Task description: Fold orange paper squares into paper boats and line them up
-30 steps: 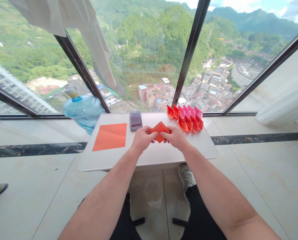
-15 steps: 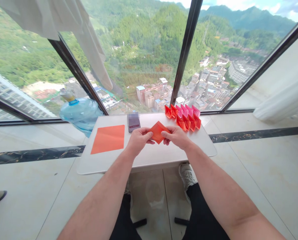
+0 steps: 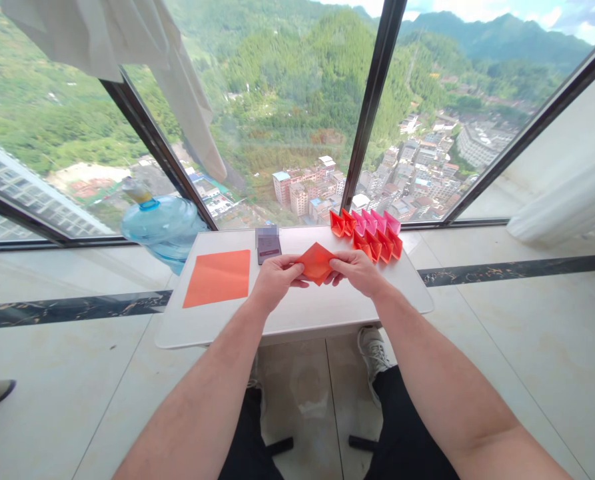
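A folded orange paper (image 3: pixel 316 262), shaped like a diamond, is held up over the front half of the white table. My left hand (image 3: pixel 280 277) pinches its left corner between thumb and fingers. At the opposite corner my right hand (image 3: pixel 353 270) grips it the same way. Flat on the table to the left lies a larger orange paper sheet (image 3: pixel 217 278). Beyond my right hand stand several folded red paper pieces (image 3: pixel 377 245), with pink folded paper pieces (image 3: pixel 374 220) behind them.
A phone (image 3: pixel 268 247) lies on the white table (image 3: pixel 297 320) behind my left hand. Past the table's left end is a large blue water bottle (image 3: pixel 164 227). Tall windows with dark frames (image 3: pixel 372 100) rise just behind the table. My shoes (image 3: pixel 372 353) are below its front edge.
My right thumb has shifted outward to the right corner of the folded paper, uncovering more of its face. My left hand keeps its hold almost unmoved.
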Motion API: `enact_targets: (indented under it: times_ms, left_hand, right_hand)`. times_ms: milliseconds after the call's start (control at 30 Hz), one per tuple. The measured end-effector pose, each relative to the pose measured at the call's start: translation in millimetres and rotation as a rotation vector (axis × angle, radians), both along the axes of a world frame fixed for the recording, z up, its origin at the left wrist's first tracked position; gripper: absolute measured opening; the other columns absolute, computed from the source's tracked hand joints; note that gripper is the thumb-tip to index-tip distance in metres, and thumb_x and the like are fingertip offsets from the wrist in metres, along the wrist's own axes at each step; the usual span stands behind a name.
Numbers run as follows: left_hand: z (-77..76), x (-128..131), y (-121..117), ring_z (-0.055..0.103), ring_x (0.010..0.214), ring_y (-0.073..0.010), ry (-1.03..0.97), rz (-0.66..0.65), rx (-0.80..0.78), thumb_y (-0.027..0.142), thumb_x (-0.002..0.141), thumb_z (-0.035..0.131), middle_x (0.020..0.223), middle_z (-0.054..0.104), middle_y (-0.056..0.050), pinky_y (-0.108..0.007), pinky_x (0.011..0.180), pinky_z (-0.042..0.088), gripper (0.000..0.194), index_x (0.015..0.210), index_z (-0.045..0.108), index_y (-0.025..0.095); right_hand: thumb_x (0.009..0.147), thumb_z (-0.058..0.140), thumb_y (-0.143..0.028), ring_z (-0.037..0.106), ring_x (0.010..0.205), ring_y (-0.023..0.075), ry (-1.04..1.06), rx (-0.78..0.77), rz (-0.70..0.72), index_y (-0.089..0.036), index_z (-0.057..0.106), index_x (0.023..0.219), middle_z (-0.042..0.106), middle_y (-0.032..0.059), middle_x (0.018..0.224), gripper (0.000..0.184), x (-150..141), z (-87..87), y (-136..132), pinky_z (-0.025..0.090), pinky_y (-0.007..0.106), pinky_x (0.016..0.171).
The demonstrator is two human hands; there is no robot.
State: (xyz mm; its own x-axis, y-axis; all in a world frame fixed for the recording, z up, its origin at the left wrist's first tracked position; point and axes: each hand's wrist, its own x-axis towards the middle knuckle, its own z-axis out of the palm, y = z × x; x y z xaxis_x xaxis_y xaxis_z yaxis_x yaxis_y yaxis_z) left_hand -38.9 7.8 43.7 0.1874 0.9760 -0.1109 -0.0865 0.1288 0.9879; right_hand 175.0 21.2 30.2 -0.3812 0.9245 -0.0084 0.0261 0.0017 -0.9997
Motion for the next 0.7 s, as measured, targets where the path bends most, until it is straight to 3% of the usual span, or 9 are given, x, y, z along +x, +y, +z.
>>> enact_targets:
  times_ms: [200,433,700]
  left_hand:
    - [1.5,1.7,-0.8,0.074,0.069,-0.023,0.005,0.073,0.026,0.025,0.072,0.069,0.076,0.076,-0.008,-0.032,0.06,0.062,0.028,0.096,0.074,0.013]
    - [-0.2,2.0,-0.6,0.073,0.066,-0.0211,-0.106,0.115,-0.027,0.021,0.067,0.071,0.072,0.075,-0.007,-0.03,0.059,0.061,0.018,0.083,0.069,0.014]
    - [1.0,-1.0,-1.8,0.073,0.068,-0.0217,-0.165,0.068,-0.058,0.022,0.067,0.073,0.07,0.074,-0.007,-0.034,0.065,0.062,0.017,0.081,0.069,0.014]
  right_hand:
    - [0.076,0.079,-0.044,0.074,0.07,0.0201,0.132,-0.043,-0.028,-0.019,0.076,0.112,0.077,0.0071,0.08,0.044,-1.0,-5.5,0.1,0.058,0.03,0.061]
    - [0.072,0.08,-0.032,0.074,0.07,0.0214,0.244,-0.07,-0.038,-0.018,0.081,0.09,0.077,0.0085,0.08,0.023,-2.4,-7.4,-0.5,0.062,0.034,0.068]
    - [0.07,0.077,-0.026,0.073,0.067,0.0201,0.24,-0.07,-0.037,-0.018,0.081,0.083,0.077,0.0073,0.08,0.015,-2.1,-1.8,-3.4,0.062,0.037,0.072]
